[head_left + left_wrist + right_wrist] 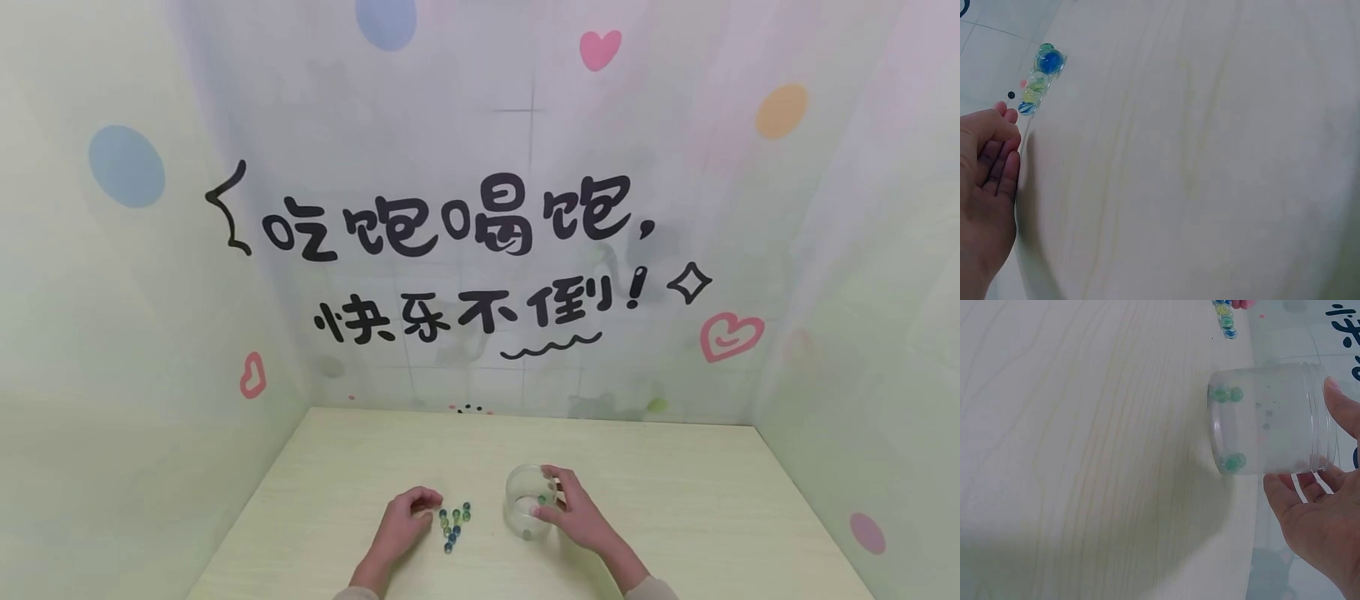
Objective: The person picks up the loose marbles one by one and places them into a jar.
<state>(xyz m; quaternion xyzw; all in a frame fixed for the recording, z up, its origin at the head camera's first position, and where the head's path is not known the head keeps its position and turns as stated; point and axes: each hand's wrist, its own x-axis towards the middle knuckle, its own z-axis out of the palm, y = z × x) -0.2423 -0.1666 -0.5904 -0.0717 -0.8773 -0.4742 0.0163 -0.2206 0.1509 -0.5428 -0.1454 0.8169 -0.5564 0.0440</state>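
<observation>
A group of glass marbles (456, 530) in blue, green and yellow lies on the table in a rough Y shape. Beside its left edge rests my left hand (405, 527), fingers loosely bent, with nothing visible in them. In the left wrist view the fingertips are close to the marbles (1040, 80); whether they touch cannot be made out. My right hand (576, 515) grips a clear jar (517, 510) near its open rim, thumb on one side and fingers on the other. A few green marbles (1232, 462) sit at the bottom of the jar (1272, 425).
The pale wood-grain table (675, 500) reaches back to a printed curtain (480, 133) with dark lettering and coloured shapes. Similar curtain walls close in the left and right sides.
</observation>
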